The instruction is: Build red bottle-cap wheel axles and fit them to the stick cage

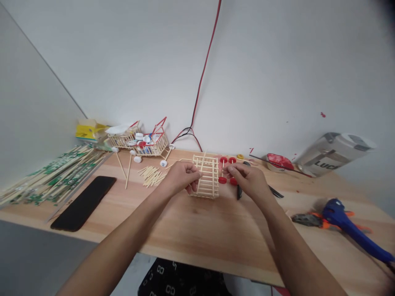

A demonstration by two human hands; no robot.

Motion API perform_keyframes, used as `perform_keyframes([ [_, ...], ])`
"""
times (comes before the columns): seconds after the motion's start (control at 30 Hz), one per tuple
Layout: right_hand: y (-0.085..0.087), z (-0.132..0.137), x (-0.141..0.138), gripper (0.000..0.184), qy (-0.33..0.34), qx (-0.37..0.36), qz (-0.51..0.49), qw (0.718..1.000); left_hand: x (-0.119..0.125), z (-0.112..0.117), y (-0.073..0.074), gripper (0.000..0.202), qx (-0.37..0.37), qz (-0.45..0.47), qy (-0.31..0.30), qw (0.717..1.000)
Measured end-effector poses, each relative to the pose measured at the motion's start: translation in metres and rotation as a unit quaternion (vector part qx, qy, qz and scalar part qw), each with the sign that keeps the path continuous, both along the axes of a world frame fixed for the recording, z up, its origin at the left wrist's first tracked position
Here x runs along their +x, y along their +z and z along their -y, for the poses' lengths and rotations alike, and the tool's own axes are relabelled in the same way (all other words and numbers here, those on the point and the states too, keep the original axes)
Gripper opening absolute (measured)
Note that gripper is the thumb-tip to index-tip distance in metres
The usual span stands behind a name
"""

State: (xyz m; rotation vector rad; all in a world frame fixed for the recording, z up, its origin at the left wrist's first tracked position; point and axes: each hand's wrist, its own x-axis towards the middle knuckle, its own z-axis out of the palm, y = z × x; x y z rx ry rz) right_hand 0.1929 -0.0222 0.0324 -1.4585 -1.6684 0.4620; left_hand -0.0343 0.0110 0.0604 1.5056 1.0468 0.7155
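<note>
Left hand (184, 177): grip narrow, closed on the left side of the slatted stick frame (210, 177), thumb and fingertips at its edge. Frame sits mid-bench (197, 234), between the two hands, slats running crosswise; a thin stick lies aslant over its top by the left fingertips. Right hand (243, 176): grip narrow, fingertips drawn together just right of the frame, over the red-wheeled axles (233, 181); can't tell if it holds anything small. Axles are right beside the frame, partly behind the right hand.

Containers: front stick basket (159, 147), red handle, left of the frame toward the wall, filled with bottle caps (147, 139), mostly white, some blue, one red. Rear stick basket (115, 142) next to it, white sheet-like piece (119, 129) over the top, contents mostly hidden. Small dish (279, 168) at right by the wall, red material inside, dark thin rod across its front. White-and-gray canister (335, 154) at far right, leaning in view, contents can't be told. Yellow box (88, 130) in the left back corner.

Loose: short cut sticks (152, 176) in a pile left of the left hand; green-printed packs of sticks (58, 174) and black phone (83, 203) farther left; pliers (308, 220) and blue glue gun (348, 228) at right.
</note>
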Motion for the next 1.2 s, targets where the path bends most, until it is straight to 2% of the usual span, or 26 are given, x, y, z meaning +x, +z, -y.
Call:
perform_keyframes([
  [0.27, 0.004, 0.004, -0.017, 0.025, -0.008, 0.045, 0.000, 0.999, 0.003, 0.001, 0.005, 0.017, 0.079, -0.086, -0.006, 0.993],
  [0.4, 0.000, 0.003, -0.018, 0.024, 0.002, 0.051, 0.011, 0.999, 0.004, 0.002, 0.002, 0.018, 0.091, -0.099, -0.001, 0.991],
  [0.5, -0.001, 0.002, -0.019, 0.023, 0.003, 0.054, 0.026, 0.998, 0.004, 0.002, 0.000, 0.020, 0.135, -0.123, 0.006, 0.983],
  [0.8, -0.004, 0.000, -0.024, 0.023, 0.003, 0.066, 0.018, 0.998, 0.011, 0.004, -0.001, 0.021, 0.223, -0.176, 0.067, 0.956],
  [0.93, -0.005, -0.002, -0.025, 0.022, 0.002, 0.097, 0.039, 0.995, 0.014, 0.008, 0.000, 0.021, 0.253, -0.219, 0.092, 0.938],
  [1.2, -0.002, 0.002, -0.040, 0.021, 0.026, 0.165, 0.104, 0.980, 0.017, 0.015, -0.002, 0.019, 0.273, -0.236, 0.132, 0.923],
])
